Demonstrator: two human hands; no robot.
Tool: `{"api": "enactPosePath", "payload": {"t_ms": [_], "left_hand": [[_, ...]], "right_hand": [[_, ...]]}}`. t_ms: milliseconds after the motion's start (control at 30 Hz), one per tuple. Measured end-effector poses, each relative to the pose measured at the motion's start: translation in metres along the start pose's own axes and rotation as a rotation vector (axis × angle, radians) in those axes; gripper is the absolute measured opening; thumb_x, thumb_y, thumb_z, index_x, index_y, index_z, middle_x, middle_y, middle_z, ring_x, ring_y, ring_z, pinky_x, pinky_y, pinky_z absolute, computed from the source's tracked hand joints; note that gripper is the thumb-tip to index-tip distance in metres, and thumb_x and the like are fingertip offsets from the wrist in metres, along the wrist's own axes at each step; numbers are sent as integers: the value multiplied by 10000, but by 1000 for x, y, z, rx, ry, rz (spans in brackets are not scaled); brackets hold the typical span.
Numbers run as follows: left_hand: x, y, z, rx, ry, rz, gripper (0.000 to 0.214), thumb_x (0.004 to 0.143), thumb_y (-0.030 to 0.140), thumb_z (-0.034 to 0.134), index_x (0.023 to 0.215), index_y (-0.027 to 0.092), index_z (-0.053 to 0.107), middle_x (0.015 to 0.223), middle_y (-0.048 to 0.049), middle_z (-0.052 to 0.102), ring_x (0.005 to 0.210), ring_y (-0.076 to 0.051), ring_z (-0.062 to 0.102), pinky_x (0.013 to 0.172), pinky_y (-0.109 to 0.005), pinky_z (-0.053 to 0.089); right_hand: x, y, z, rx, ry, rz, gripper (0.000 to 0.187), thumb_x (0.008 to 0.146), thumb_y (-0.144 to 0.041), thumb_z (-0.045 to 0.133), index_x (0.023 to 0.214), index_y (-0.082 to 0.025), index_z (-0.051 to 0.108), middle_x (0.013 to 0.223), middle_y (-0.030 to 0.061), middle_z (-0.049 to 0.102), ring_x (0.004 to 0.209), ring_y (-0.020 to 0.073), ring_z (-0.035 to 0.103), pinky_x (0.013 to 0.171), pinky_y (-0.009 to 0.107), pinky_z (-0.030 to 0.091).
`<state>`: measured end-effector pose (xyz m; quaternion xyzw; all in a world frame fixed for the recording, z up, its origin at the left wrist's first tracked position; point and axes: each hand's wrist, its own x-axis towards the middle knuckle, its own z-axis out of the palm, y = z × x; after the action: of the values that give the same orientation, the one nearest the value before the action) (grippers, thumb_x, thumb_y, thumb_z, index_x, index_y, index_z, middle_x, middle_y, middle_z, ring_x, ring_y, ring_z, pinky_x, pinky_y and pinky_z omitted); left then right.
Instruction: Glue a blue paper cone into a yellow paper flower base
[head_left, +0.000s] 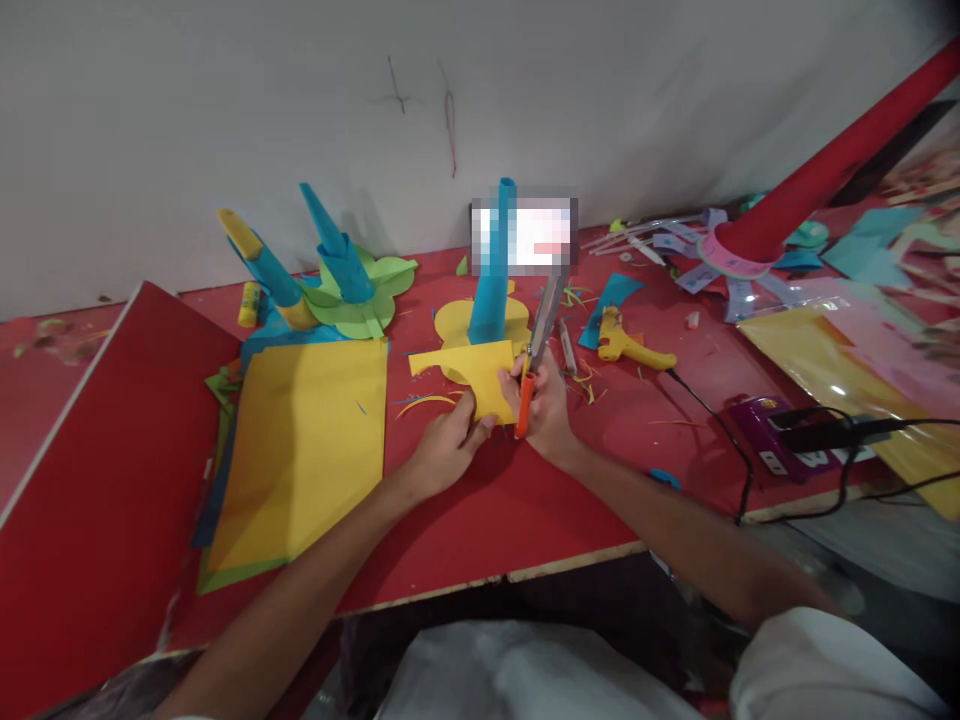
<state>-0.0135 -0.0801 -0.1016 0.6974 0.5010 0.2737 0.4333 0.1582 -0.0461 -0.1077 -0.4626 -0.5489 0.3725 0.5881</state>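
My left hand (442, 450) pinches the lower edge of a cut piece of yellow paper (480, 372), which has a narrow strip sticking out to the left. In my right hand (551, 415) are scissors (526, 400) with orange handles, their blades pointing up and away from me; its fingertips also touch the paper's right edge. Whether the blades are parted I cannot tell. Just behind the paper stands a blue paper cone (491, 285) on a yellow petal-shaped base (452, 322).
Yellow sheets (315, 450) lie stacked at left, beside a red board (97, 480). Behind them stand two more paper cones (274, 275) (349, 270). To the right are a yellow glue gun (634, 350), a purple power strip (772, 440) with cables, and a red cone (817, 190).
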Motion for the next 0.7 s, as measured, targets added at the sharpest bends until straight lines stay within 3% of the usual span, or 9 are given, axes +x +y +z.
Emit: {"api": "enactPosePath", "payload": {"t_ms": [233,433,700], "left_hand": [[5,-4,1,-300,50,-50,416,1014,639,511,944,235,445,789,41,468,655,-126,440,581,-253,384],[5,-5,1,-127,91,1,515,998,686,514,791,236,372,659,65,368,578,-109,347,555,-268,281],[2,3,2,-196,25,-6,416,985,605,603,901,235,432,699,53,494,591,-123,469,571,-261,346]], "right_hand": [[-6,9,6,82,-56,90,370,835,-487,768,869,-286,459,734,-67,460,582,133,396,565,296,397],[-6,0,3,33,-33,52,339,849,-432,778,869,-283,474,747,-59,486,613,140,448,606,308,433],[-5,7,2,48,-24,22,321,862,-419,760,875,-291,466,748,-62,476,625,150,439,599,305,406]]}}
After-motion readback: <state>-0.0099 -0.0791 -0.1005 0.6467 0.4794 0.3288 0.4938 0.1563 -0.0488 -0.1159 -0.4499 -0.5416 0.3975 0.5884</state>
